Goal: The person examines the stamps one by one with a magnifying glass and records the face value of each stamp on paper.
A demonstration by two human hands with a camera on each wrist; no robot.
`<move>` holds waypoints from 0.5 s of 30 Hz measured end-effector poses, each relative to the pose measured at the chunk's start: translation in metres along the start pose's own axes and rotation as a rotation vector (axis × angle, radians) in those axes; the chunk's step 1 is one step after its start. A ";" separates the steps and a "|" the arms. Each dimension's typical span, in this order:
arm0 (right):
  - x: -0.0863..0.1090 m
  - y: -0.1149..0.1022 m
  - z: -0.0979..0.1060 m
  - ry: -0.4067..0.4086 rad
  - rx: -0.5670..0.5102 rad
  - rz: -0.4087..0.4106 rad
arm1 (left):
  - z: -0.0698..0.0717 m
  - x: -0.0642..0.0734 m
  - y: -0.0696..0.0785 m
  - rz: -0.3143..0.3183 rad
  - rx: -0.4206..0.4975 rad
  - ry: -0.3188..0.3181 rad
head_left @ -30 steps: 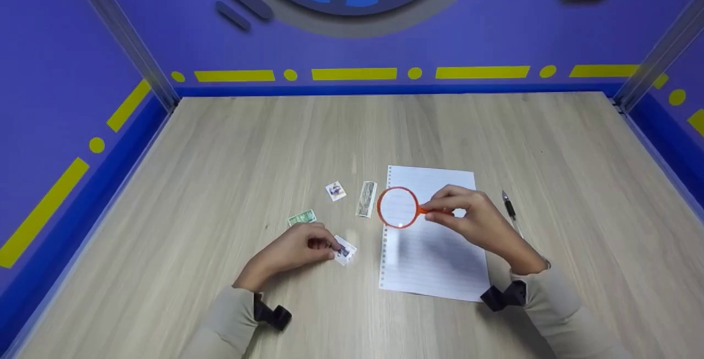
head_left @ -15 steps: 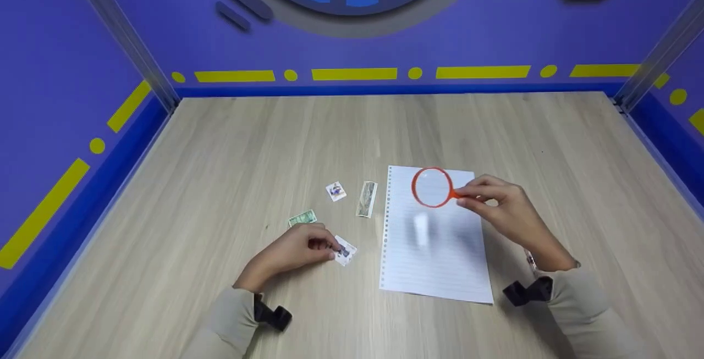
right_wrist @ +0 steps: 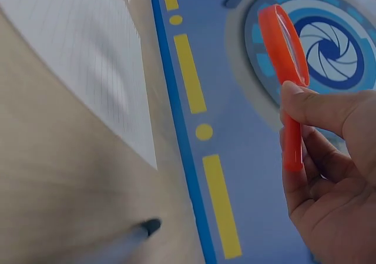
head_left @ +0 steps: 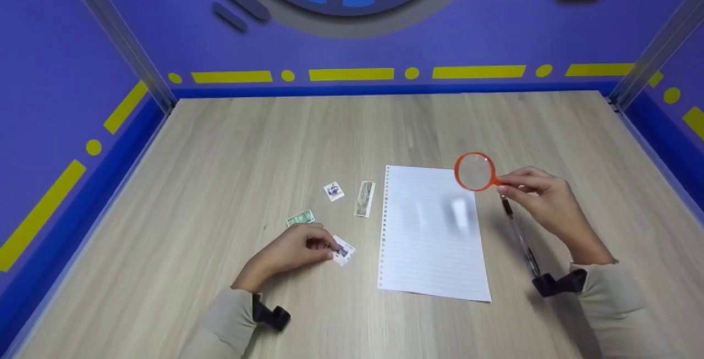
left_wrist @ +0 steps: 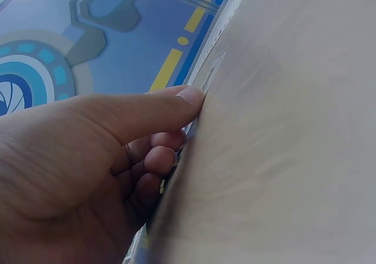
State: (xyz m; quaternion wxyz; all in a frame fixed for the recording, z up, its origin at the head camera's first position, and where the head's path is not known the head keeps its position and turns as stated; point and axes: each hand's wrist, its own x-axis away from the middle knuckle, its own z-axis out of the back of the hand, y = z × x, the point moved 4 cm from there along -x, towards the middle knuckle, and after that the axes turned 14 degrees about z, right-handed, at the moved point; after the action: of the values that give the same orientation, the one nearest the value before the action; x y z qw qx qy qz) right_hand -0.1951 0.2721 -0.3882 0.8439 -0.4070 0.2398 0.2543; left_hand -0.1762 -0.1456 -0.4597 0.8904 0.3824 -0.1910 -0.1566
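Note:
Between thumb and fingers, my right hand (head_left: 544, 199) holds a magnifying glass (head_left: 474, 172) with an orange rim and handle. Its lens hangs over the top right corner of a lined sheet of paper (head_left: 429, 254). In the right wrist view the orange handle (right_wrist: 292, 140) crosses the curled fingers. My left hand (head_left: 301, 246) rests low on the table, thumb and index finger pinching the left edge of a small white stamp (head_left: 345, 251) with a dark picture. That stamp is partly hidden by the fingertips. Behind the left hand lies a green stamp (head_left: 301, 216), its lower part covered.
A white stamp with a small coloured figure (head_left: 334, 191) and a long narrow stamp (head_left: 364, 199) lie left of the paper. To the paper's right, a clear pen with a black grip (head_left: 520, 232) lies under the right forearm. Blue panels (head_left: 352, 45) border the wooden table.
My right hand has carried the magnifying glass to the right and away from me, from the paper's left edge to its top right corner, uncovering the pen. The left hand stays on the stamp.

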 end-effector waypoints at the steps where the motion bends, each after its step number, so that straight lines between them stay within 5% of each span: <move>1: 0.001 0.003 0.002 0.001 0.007 -0.004 | 0.000 0.000 0.000 -0.004 -0.002 0.002; 15: 0.017 0.039 0.039 0.064 0.040 -0.141 | 0.001 0.000 -0.001 -0.017 0.016 -0.011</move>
State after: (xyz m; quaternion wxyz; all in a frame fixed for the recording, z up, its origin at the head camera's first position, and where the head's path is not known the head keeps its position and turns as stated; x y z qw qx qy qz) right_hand -0.1988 0.3286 -0.3997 0.8597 -0.4137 0.2422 0.1761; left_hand -0.1763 -0.1468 -0.4597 0.8848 0.3905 -0.1937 -0.1646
